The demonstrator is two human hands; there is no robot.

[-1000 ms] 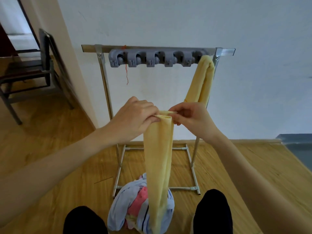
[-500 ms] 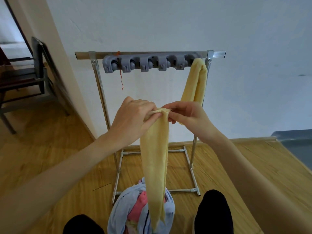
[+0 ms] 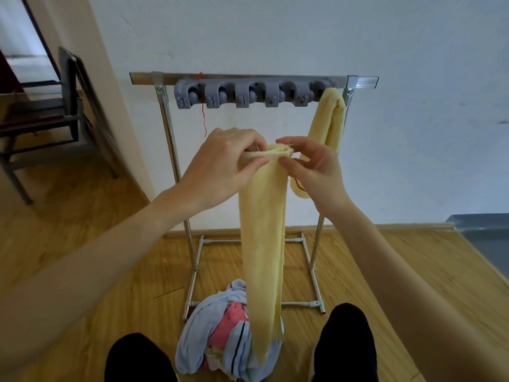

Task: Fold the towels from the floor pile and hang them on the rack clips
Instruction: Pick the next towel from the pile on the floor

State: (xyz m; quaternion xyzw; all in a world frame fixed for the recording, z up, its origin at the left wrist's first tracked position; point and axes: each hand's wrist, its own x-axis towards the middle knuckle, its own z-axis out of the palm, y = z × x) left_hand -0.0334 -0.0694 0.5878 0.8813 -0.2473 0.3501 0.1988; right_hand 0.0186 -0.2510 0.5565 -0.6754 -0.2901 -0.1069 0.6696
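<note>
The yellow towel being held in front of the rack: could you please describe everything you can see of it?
The yellow towel is pale, soft terry-like cloth, folded lengthwise into a long narrow strip. It hangs straight down from its doubled-over top end, which the left hand and right hand pinch from either side at chest height, in front of the rack. Its lower end, slightly frayed, dangles over the towel pile on the floor; whether it touches the pile is unclear.

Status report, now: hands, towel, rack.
Left hand and right hand both pinch the yellow towel top. One towel hangs on the rack clips. Nothing blocks.
</note>
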